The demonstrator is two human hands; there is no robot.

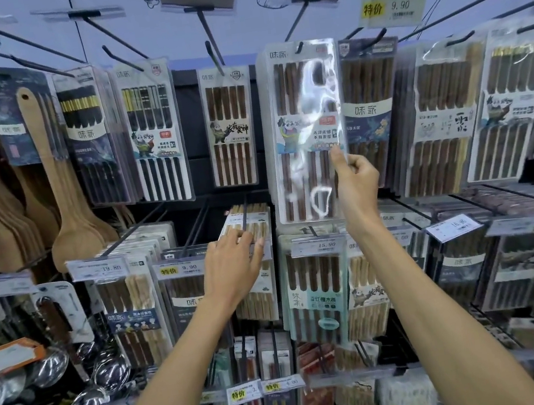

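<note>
Chopstick pack [293, 111], dark wood in clear plastic, hangs on upper-row hook [299, 46] among other packs. Right grip [355, 178] pinches its lower right edge. Left grip [230, 270] released, fingers straight, resting on pale chopstick pack [260, 304] on lower row, beside yellow price tag [180, 269].

The chopstick pack [295, 121] sits in the upper row, right of centre; wooden spatulas [67, 211] far left, what look like ladles [49, 366] below them.
</note>
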